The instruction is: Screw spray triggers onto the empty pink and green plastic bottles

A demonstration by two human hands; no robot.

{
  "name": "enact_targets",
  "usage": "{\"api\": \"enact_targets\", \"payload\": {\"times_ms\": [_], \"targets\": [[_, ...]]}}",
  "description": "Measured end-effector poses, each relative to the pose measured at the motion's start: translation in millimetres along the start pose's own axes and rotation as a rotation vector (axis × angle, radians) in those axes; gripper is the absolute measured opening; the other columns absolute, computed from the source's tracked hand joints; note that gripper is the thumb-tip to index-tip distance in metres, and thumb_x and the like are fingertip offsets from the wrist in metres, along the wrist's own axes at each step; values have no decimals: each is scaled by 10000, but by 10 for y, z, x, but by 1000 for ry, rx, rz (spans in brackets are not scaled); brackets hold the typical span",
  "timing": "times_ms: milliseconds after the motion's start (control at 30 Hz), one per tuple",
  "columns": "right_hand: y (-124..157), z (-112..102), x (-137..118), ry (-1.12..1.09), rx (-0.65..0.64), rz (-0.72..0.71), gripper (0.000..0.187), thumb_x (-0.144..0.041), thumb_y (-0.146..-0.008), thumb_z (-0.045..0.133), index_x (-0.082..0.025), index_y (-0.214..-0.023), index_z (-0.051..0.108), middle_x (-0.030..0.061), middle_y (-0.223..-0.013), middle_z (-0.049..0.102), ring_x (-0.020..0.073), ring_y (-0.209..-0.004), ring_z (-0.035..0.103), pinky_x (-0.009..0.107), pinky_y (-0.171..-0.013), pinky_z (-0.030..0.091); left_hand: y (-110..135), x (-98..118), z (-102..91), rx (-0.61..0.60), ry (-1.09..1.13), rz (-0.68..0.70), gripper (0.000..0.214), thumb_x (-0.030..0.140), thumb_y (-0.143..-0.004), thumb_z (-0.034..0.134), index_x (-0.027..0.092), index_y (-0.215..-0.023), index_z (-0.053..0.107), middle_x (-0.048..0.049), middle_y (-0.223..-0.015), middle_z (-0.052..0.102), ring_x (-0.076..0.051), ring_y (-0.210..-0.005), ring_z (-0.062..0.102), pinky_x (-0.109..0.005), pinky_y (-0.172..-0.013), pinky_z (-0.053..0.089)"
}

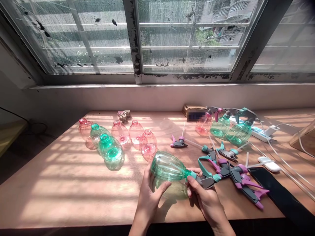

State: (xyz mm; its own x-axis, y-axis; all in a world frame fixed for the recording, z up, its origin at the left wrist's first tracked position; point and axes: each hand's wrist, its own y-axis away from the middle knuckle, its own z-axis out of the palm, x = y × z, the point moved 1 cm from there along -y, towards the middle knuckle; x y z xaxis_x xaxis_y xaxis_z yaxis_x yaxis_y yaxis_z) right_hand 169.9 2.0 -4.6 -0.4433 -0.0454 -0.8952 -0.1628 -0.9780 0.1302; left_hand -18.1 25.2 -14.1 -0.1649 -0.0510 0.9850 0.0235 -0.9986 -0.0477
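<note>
While the left hand (153, 192) is cradling the bottle (168, 166), the right hand (206, 198) is gripping the sprayer (206, 182), ideally in line.

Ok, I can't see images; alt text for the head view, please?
A left hand holds a green bottle sideways; a right hand holds the spray head at its neck. On the sunlit table, open pink and green bottles stand at left, loose spray heads and three assembled spray bottles at right.

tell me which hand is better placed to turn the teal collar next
Probably the right hand: its fingers are at the collar, while the left hand holds the green bottle near its base.
</note>
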Motion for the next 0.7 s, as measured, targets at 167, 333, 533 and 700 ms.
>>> {"api": "enact_targets", "payload": {"times_ms": [167,333,533,700], "targets": [[26,-15,4,89,-14,42,453,-485,-765,924,-195,-1072,762,-13,-706,683,146,-587,566,278,-590,484,18,81,15,76,-18,-23,645,503,-842,820,250,-1356,522,-120,-1355,693,-328,-1326,631,-459,-1125,498],[26,4,-5,62,16,26,469,-480,-774,918,-212,-1114,738,-25,-673,660,138,-551,558,256,-529,445,8,122,32,42,30,-22,634,463,-861,814,258,-1402,555,-122,-1402,683,-333,-1361,617,-469,-1156,480],[17,28,-46,-11,34,-5,426,-508,-815,884,-220,-1069,699,-6,-661,700,129,-501,549,239,-491,416,0,41,10,-42,32,3,733,391,-861,829,313,-1513,504,-116,-1549,585,-345,-1450,544,-492,-1210,432],[19,13,-30,5,3,22,429,-505,-786,907,-209,-1032,719,1,-661,697,140,-521,572,248,-507,438,23,1,-2,-11,-8,2,860,398,-770,902,267,-1506,478,-133,-1488,623,-360,-1434,553,-487,-1212,431]]}}
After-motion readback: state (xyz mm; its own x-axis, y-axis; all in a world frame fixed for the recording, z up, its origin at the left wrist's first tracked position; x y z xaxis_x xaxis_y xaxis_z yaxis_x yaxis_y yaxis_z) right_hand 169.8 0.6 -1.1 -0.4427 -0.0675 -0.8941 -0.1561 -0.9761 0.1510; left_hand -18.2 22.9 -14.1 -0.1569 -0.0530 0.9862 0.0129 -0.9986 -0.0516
